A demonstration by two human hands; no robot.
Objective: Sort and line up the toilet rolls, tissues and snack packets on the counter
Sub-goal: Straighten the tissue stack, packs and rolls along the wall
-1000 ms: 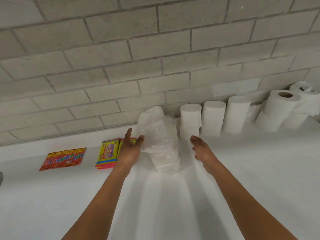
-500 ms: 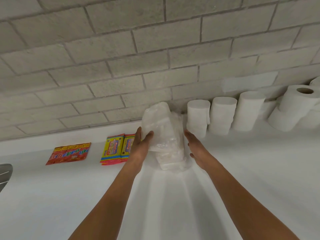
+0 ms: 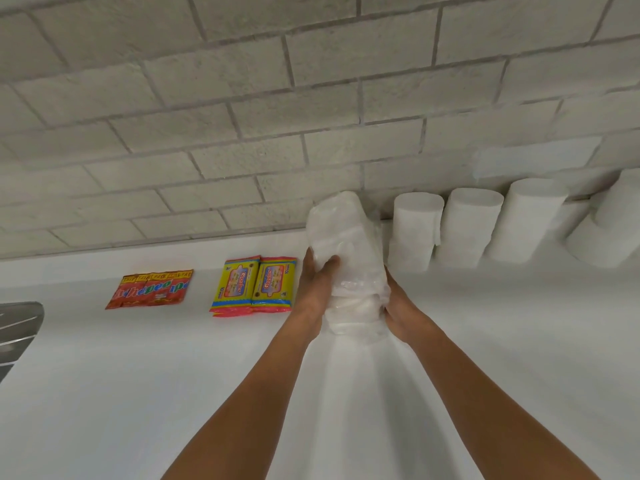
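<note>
between wall and hands, left grip (image 3: 313,292) and right grip (image 3: 398,306) clasp tissue pack (image 3: 349,258).

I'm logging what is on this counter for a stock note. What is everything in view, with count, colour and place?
Tissue packs: a stack in clear plastic, white, count unclear, centre of the counter near the wall, held between both hands.
Toilet rolls: at least four, white, along the wall right of the tissues; the three nearest stand upright in a row, more run off the right edge.
Yellow snack packets: two side by side on top, pink edges of more beneath, left of the tissues.
Red snack packets: overlapping, count unclear, further left.
Counter: one, white.
Brick wall: grey-white, behind.
Metal object: grey, left edge.
Left hand: grips the stack's left side.
Right hand: holds its right side.
</note>
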